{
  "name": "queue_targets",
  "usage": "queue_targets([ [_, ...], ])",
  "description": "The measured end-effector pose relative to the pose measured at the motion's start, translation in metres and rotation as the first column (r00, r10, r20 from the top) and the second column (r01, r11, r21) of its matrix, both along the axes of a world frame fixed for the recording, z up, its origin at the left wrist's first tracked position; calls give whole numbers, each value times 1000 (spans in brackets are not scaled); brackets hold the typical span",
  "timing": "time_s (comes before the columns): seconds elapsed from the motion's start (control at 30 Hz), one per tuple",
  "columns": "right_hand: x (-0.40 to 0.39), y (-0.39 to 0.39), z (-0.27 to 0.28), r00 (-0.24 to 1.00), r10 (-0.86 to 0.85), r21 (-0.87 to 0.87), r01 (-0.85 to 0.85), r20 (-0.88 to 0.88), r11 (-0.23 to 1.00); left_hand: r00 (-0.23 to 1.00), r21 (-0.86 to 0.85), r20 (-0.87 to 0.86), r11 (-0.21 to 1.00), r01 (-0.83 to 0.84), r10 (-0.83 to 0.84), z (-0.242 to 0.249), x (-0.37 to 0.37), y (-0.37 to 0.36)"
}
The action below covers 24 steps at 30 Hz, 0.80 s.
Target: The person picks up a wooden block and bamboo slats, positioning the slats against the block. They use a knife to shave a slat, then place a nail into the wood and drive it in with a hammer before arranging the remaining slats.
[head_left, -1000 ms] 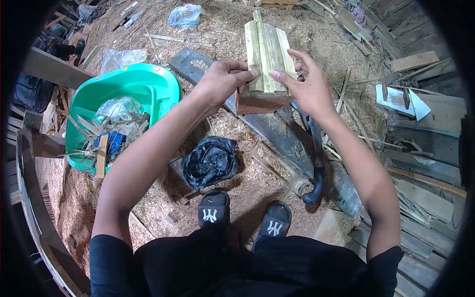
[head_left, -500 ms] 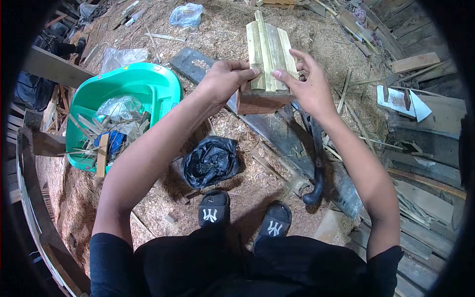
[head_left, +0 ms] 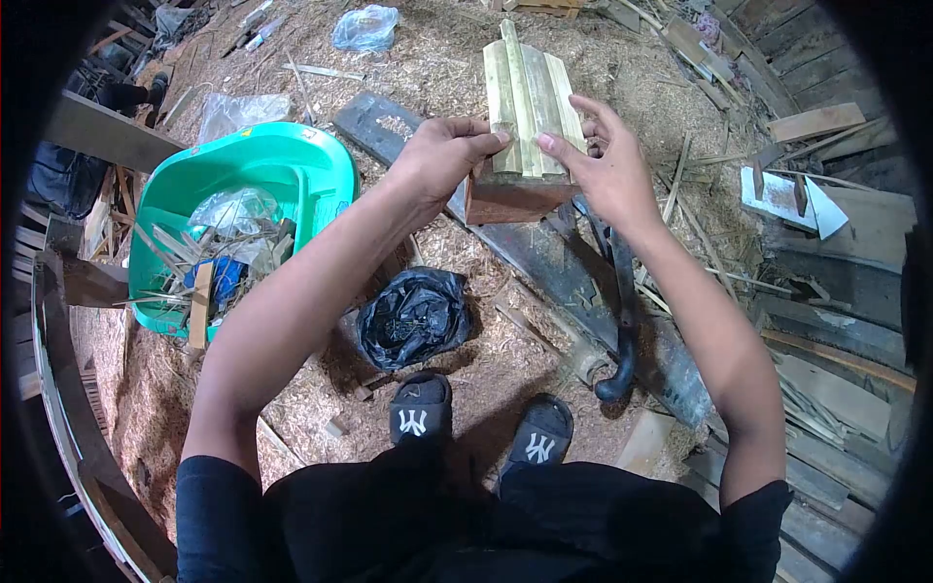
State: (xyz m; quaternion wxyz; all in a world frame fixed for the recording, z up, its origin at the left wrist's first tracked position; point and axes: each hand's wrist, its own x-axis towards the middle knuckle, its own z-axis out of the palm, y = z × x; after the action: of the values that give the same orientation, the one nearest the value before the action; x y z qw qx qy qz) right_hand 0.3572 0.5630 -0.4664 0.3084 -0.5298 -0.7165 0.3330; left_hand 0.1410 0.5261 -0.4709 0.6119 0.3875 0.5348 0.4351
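Several pale bamboo strips (head_left: 530,97) lie side by side on top of a reddish-brown wooden block (head_left: 518,202), one middle strip sticking out beyond the others at the far end. My left hand (head_left: 442,160) grips the strips' near left edge, thumb on top and fingers curled at the side. On the right, my right hand (head_left: 610,170) has its thumb pressed on the near end of the strips, with its other fingers bent along the right side. The fingertips' contact on that far side is partly hidden.
A green plastic tub (head_left: 335,170) with scrap wood and plastic stands at left. Below the block lie a dark plank (head_left: 564,257), a black curved handle (head_left: 614,384) and an open black plastic bag (head_left: 413,321). Wood shavings cover the floor; boards (head_left: 826,369) lie at right.
The near ends of the bamboo strips sit slightly farther back, showing more of the block's top edge. Both hands stay almost in place; my right thumb has shifted slightly.
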Motion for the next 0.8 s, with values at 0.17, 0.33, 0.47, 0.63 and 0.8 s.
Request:
queue_targets([
  [0.17, 0, -3, 5, 999, -3, 31, 1, 36, 1000, 1000, -31, 1, 999, -4, 4, 0, 0, 1],
  [0.33, 0, -2, 5, 999, -10, 18, 9, 37, 1000, 1000, -37, 16, 999, 14, -14, 0, -2, 1],
  [0.47, -1, -3, 4, 1000, -15, -18, 15, 13, 1000, 999, -51, 34, 998, 33, -31, -1, -3, 3],
  [0.63, 1, 0, -2, 1000, -6, 14, 5, 19, 1000, 999, -34, 37, 999, -1, 2, 3, 0, -1],
  [0.8, 0, -2, 4, 1000, 0, -40, -1, -7, 999, 1000, -51, -3, 999, 17, -17, 3, -3, -1],
])
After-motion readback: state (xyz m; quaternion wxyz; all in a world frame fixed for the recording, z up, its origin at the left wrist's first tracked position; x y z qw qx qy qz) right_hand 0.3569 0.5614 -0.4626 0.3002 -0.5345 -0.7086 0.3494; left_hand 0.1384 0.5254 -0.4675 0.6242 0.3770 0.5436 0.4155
